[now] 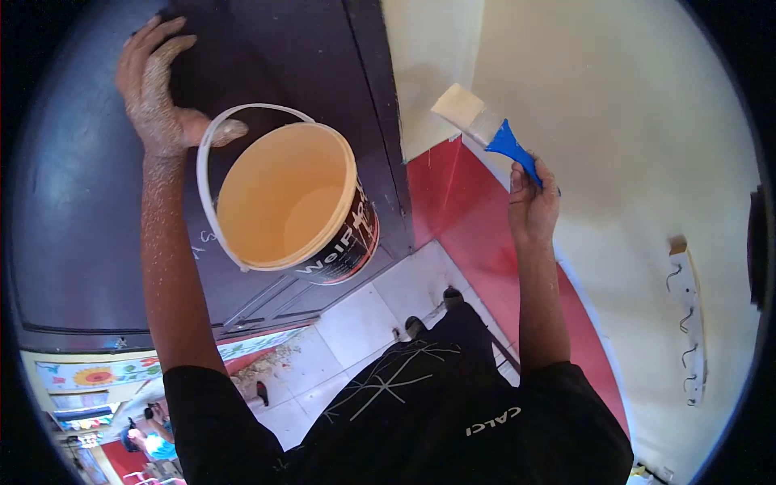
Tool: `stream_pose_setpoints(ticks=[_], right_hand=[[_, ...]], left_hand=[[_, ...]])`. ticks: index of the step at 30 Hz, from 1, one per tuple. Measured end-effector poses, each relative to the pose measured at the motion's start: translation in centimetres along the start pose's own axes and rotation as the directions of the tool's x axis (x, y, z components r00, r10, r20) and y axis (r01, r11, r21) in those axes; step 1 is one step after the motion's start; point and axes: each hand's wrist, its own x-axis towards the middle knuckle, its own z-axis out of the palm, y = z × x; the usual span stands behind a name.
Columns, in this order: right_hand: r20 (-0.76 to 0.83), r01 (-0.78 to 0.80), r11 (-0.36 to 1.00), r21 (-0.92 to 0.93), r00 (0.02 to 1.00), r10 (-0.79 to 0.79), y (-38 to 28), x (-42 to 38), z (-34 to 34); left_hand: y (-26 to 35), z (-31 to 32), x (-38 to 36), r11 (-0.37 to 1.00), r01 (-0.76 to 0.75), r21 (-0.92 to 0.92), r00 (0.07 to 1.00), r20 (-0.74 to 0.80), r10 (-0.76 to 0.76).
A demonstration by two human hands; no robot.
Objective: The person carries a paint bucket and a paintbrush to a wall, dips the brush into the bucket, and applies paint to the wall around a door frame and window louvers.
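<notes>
My left hand (158,101) is raised against the dark door, its fingers stretched out and speckled with pale paint. Its thumb passes through the white handle of a paint bucket (368,230), which appears to hang from it. Cream paint coats the inside of the bucket, and a black label wraps its outside. My right hand (533,202) grips the blue handle of a paintbrush (509,145). The brush's wide bristles are covered in cream paint and point up and left, close to the corner of the cream wall (614,113).
The dark door panel (283,48) fills the upper left. A red lower wall band (461,194) meets white floor tiles (347,323). A hook rail (689,323) is mounted at right. Debris (271,364) lies on the floor, and another person (158,436) is at lower left.
</notes>
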Motion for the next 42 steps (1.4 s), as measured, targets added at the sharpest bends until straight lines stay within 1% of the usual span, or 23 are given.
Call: stream_pose_setpoints(ticks=[4,5,8,11,15,18,20,21,23,24,27,29,30,32,33,34,37,40,42], right_hand=[[-0.128,0.064,0.989,-0.132,0.988,-0.081,4.9,-0.7,-4.0],[-0.156,0.079,0.982,-0.169,0.982,-0.106,6.2,-0.9,-4.8],[-0.297,0.051,0.979,-0.197,0.949,-0.110,9.7,-1.7,-5.6],[-0.324,0.050,0.977,-0.207,0.939,-0.117,11.9,-1.6,-6.1],[-0.344,0.067,0.970,-0.235,0.927,-0.148,13.1,-0.7,-6.1],[-0.317,0.029,0.947,-0.320,0.939,-0.136,13.0,-0.4,-5.5],[-0.299,0.062,0.953,-0.296,0.942,-0.154,13.0,0.3,-4.4],[-0.290,0.078,0.956,-0.282,0.943,-0.162,12.9,0.7,-3.9],[-0.310,0.059,0.964,-0.259,0.940,-0.141,12.2,1.8,-1.7],[-0.322,0.048,0.967,-0.249,0.938,-0.129,11.5,2.3,0.0],[-0.230,0.089,0.966,-0.243,0.962,-0.147,8.8,4.2,5.3],[-0.034,0.187,0.898,-0.397,0.975,-0.218,6.1,5.3,8.5],[0.050,0.287,0.833,-0.473,0.953,-0.300,4.3,5.5,10.5],[0.110,0.378,0.848,-0.372,0.925,-0.364,1.8,7.0,14.1],[0.086,0.362,0.912,-0.194,0.932,-0.352,1.2,8.9,15.7],[0.066,0.339,0.941,-0.006,0.939,-0.338,0.2,9.9,16.8],[0.117,0.429,0.902,0.041,0.895,-0.431,-3.2,8.7,18.3],[0.110,0.452,0.891,0.044,0.884,-0.454,-3.8,7.1,14.1],[0.042,0.403,0.902,-0.152,0.915,-0.402,-2.7,4.4,10.5]], left_hand=[[-0.7,0.1,-0.4,0.999,-0.036,0.020,0.999,0.019,0.036],[1.1,0.0,0.6,0.999,-0.028,0.030,0.999,0.032,0.027],[-0.2,0.3,0.0,0.998,-0.065,-0.023,0.998,-0.021,0.064],[-0.1,0.2,0.0,0.998,-0.060,-0.013,0.998,-0.015,0.060],[0.9,0.6,0.7,0.995,-0.092,-0.035,0.996,-0.018,0.091],[1.1,1.0,0.9,0.994,-0.103,-0.035,0.995,-0.015,0.102],[0.9,0.8,0.8,0.994,-0.109,-0.016,0.994,0.009,0.110],[1.2,1.0,1.1,0.992,-0.117,-0.042,0.993,-0.009,0.117],[1.6,1.5,1.5,0.987,-0.127,-0.094,0.991,-0.045,0.124],[1.5,1.3,1.3,0.989,-0.120,-0.083,0.992,-0.042,0.117],[1.2,0.7,1.1,0.993,-0.110,-0.041,0.994,-0.029,0.109],[1.1,0.4,1.1,0.994,-0.107,-0.003,0.994,-0.003,0.107],[0.8,0.3,0.8,0.995,-0.096,-0.005,0.995,-0.013,0.096],[0.1,0.5,0.3,0.997,-0.081,-0.014,0.996,-0.032,0.081],[0.2,0.3,0.4,0.996,-0.085,-0.005,0.996,-0.015,0.085],[0.6,-0.1,0.6,0.996,-0.090,0.004,0.996,0.002,0.090],[1.3,-0.3,0.9,0.996,-0.087,0.024,0.996,0.023,0.087],[1.0,-0.1,0.8,0.998,-0.056,0.001,0.998,0.005,0.056],[0.7,0.0,0.6,0.999,-0.042,-0.020,0.999,-0.008,0.042]])
